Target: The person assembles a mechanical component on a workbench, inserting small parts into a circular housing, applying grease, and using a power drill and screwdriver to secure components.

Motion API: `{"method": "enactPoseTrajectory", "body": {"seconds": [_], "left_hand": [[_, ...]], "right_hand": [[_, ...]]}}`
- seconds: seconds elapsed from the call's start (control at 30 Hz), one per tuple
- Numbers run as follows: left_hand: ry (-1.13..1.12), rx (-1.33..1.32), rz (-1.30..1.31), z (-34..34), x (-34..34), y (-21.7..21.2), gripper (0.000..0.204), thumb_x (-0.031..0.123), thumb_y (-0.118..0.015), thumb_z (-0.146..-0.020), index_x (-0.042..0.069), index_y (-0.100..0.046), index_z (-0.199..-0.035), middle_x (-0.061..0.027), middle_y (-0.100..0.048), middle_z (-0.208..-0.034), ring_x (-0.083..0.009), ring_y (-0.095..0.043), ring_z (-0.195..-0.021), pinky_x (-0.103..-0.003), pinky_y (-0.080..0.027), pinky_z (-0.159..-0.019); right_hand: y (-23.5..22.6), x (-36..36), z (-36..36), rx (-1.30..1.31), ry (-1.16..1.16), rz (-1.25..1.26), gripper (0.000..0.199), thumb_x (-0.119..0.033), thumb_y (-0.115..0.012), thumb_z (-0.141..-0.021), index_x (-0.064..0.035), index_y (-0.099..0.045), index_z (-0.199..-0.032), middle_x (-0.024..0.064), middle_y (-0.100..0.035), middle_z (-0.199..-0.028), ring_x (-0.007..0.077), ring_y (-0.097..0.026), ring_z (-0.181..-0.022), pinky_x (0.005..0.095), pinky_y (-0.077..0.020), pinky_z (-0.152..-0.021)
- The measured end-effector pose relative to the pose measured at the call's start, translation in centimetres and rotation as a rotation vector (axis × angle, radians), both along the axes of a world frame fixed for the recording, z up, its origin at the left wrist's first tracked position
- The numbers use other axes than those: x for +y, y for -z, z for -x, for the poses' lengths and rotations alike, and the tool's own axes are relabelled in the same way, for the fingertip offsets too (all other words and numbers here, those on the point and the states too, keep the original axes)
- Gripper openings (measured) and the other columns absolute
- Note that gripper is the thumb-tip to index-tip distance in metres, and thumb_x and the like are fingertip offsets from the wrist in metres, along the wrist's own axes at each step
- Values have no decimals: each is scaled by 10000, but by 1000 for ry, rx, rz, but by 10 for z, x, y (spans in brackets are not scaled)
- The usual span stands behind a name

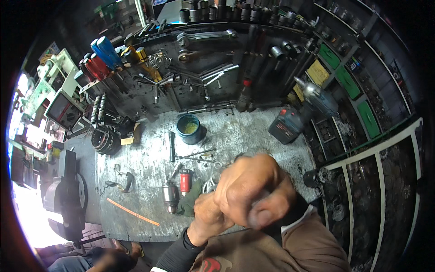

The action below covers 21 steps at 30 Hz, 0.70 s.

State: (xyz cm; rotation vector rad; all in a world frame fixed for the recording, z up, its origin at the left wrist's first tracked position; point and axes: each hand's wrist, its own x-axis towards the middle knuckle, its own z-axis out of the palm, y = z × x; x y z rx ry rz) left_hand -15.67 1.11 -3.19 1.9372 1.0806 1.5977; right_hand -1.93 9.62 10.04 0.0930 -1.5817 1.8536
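Both my hands are closed and held together above the near right part of the workbench (pixel 149 170). My right hand (pixel 256 190) is nearer the camera, its fingers curled in, and it covers part of my left hand (pixel 210 215). Whatever they grip is hidden behind the fingers. Just left of them a green cloth (pixel 194 197) lies on the bench. Beside the cloth stand a red cylinder (pixel 185 182) and a dark metal cylindrical part (pixel 170 196). Shiny metal rings (pixel 209 185) show partly behind my hands.
A teal tub (pixel 188 129) with yellowish contents stands mid-bench, near a T-handle wrench (pixel 171 147). A cordless power tool (pixel 319 99) stands back right. An orange strip (pixel 132 211) lies front left. Wrenches (pixel 206 34) and screwdrivers (pixel 106 52) line the back. Another person's legs (pixel 97 260) show lower left.
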Motion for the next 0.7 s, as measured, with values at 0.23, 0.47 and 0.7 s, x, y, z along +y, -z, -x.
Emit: {"method": "enactPoseTrajectory", "body": {"seconds": [0.23, 0.47, 0.7], "left_hand": [[44, 13, 10, 3, -1, 8, 323, -69, -685, -687, -9, -736, -1001, -126, -645, -759, -316, -667, -613, -384, -546, -571], [-55, 148, -17, 8, -6, -13, 263, -41, -708, -747, 57, -734, -990, -134, -709, -845, -339, -722, -738, -398, -581, -677], [-98, 153, 142, 40, -5, -52, 83, -68, -674, -869, -4, -682, -817, -75, -714, -719, -161, -704, -681, -299, -532, -669]], "right_hand": [[40, -13, 8, 285, 242, 18, 343, -223, -641, -891, 31, -625, -662, 109, -584, -541, 217, -514, -395, 364, -329, -412], [9, -27, 4, -36, 593, -336, 129, -78, -601, -849, 36, -660, -835, 77, -617, -656, 155, -559, -539, 322, -406, -496], [0, -19, 23, -56, 460, -94, 288, -166, -583, -988, -8, -588, -747, 7, -534, -628, 56, -433, -515, 257, -335, -480]]}}
